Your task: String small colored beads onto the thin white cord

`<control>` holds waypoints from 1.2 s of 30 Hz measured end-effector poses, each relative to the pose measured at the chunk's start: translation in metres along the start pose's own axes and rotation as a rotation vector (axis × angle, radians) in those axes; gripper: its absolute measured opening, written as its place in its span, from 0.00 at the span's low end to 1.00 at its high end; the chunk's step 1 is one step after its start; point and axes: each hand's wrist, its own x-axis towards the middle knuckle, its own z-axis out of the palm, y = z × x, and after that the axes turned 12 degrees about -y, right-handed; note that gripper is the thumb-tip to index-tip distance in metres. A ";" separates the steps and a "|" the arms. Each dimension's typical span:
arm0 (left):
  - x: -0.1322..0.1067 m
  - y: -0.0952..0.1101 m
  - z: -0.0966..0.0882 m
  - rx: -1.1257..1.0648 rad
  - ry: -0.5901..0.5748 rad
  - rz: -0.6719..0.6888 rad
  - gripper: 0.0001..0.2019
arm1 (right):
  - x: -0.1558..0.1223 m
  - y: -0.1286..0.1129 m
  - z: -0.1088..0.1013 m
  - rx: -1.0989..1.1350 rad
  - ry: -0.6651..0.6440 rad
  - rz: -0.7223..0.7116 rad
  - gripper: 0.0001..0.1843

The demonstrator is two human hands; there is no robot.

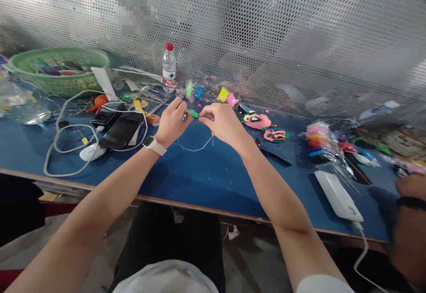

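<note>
Working area over a blue tabletop [199, 177], seen from the head. Centre: small green piece [193, 114] between the two hands, just above the tabletop. Left hand [172, 122], with a pale watch [155, 145] at the wrist: grip closed in a pinch on the green piece. Right hand [222, 122]: grip closed on a thin rod [202, 115], pointed towards the green piece; contact at the tip too small to tell. Below the hands, a thin white cord [195, 150] in a shallow curve. Behind, small packets in blue [199, 92], yellow and pink, beside an upright red-capped bottle [169, 71]. To the right, two colourful flat figures [261, 121], near the right forearm. To the left, black phone [122, 131], looped white cable [55, 153] and, farther back, green basket [68, 87]. Far right edge: another person's arm [411, 235], well apart.
</note>
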 end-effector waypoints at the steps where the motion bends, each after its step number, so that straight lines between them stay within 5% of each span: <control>1: 0.000 -0.001 0.000 -0.013 -0.004 -0.016 0.17 | 0.001 -0.001 0.002 -0.007 -0.011 0.007 0.06; 13: 0.002 -0.009 -0.003 -0.046 0.004 -0.098 0.21 | 0.000 -0.011 0.014 -0.210 -0.108 0.063 0.08; 19: 0.003 -0.014 -0.003 0.020 0.039 -0.120 0.22 | 0.001 -0.015 0.016 -0.142 -0.171 0.101 0.12; 26: 0.004 -0.012 -0.009 0.171 -0.004 -0.189 0.23 | -0.005 -0.024 0.015 -0.143 -0.257 0.075 0.23; 36: 0.004 -0.019 -0.012 0.134 -0.009 -0.182 0.22 | -0.006 -0.027 0.033 -0.312 -0.170 -0.027 0.21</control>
